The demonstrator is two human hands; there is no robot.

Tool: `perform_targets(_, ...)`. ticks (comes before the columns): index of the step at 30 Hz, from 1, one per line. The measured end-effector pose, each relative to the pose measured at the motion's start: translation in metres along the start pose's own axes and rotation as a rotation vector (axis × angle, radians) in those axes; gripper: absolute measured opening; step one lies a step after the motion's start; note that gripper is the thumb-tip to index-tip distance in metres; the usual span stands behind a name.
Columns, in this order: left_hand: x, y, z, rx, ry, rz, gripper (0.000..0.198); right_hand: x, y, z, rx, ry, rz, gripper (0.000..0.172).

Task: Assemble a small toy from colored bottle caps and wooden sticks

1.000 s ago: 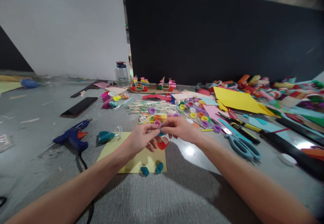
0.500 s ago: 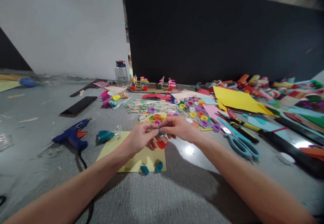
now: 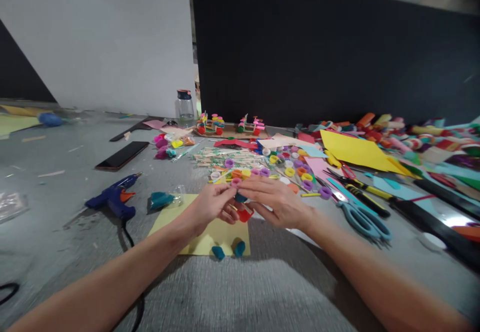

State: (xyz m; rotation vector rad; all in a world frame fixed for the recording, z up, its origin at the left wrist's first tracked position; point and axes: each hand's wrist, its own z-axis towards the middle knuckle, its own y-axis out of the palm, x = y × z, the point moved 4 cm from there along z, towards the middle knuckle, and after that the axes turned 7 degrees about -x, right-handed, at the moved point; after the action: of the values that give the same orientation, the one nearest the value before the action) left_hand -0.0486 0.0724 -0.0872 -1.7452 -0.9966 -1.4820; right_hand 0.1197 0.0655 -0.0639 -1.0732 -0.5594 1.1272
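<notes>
My left hand point(image 3: 214, 206) is closed in a pinch on a small craft piece. That piece shows blue modelling clay point(image 3: 240, 198), a pale stick and a red bottle cap point(image 3: 245, 215) on its underside. My right hand point(image 3: 281, 201) has its fingers stretched flat across the top of the clay, touching it, and the thumb lies lower near the cap. Fingers hide much of the piece. Below, two lumps of blue clay point(image 3: 239, 248) rest at the front edge of a pale yellow paper sheet point(image 3: 202, 242). An opened bag of blue clay point(image 3: 161, 200) lies at the sheet's back left.
On the left are a blue glue gun point(image 3: 112, 198) with its cord and a black phone point(image 3: 123, 155). Bottle caps point(image 3: 290, 171) and wooden sticks point(image 3: 221, 158) spread behind my hands. Scissors point(image 3: 365, 219) and pliers point(image 3: 369, 199) lie right. Two small craft models point(image 3: 251, 126) stand at the back.
My right hand has gone from a fingertip pinch on the clay to flat fingers laid over it. My left hand keeps its hold. The whole view has shifted slightly.
</notes>
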Motion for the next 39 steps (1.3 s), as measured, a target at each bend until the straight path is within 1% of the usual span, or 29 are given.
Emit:
perform_targets(2, -0.002, -0.002, 0.0, -0.004, 0.001, -0.029, 0.031, 0.0, 0.004, 0.0, -0.025, -0.044, -0.031, 0.038)
perform_targets(5, -0.006, -0.004, 0.001, -0.015, 0.0, -0.071, 0.03, 0.0, 0.008, 0.001, -0.05, -0.071, -0.068, 0.036)
perform_targets(10, -0.006, -0.007, 0.001, -0.016, 0.003, -0.108, 0.027, -0.001, 0.008, 0.001, -0.045, -0.063, -0.108, 0.033)
perform_targets(15, -0.001, -0.007, -0.003, 0.021, 0.004, -0.051, 0.028, -0.001, 0.009, 0.001, -0.046, -0.062, -0.104, 0.031)
perform_targets(18, 0.002, -0.006, -0.004, 0.028, 0.004, -0.029, 0.026, 0.0, 0.01, 0.001, -0.026, -0.036, -0.058, 0.034)
perform_targets(22, 0.004, -0.003, -0.005, 0.013, -0.008, -0.035, 0.025, 0.002, 0.009, 0.0, 0.04, 0.036, 0.009, 0.04)
perform_targets(26, 0.004, -0.002, -0.005, 0.02, -0.027, -0.037, 0.024, 0.002, 0.009, 0.001, 0.052, 0.051, -0.008, 0.034)
perform_targets(30, 0.001, -0.003, -0.003, 0.023, -0.059, 0.001, 0.015, 0.003, 0.011, 0.002, 0.052, 0.058, -0.026, 0.031)
perform_targets(35, -0.007, -0.003, 0.001, -0.019, -0.033, 0.063, 0.01, 0.003, 0.011, 0.002, 0.057, 0.032, -0.038, 0.031)
perform_targets(39, -0.014, -0.003, 0.006, -0.049, -0.001, 0.092, 0.015, 0.003, 0.012, 0.0, 0.041, -0.008, -0.056, 0.032)
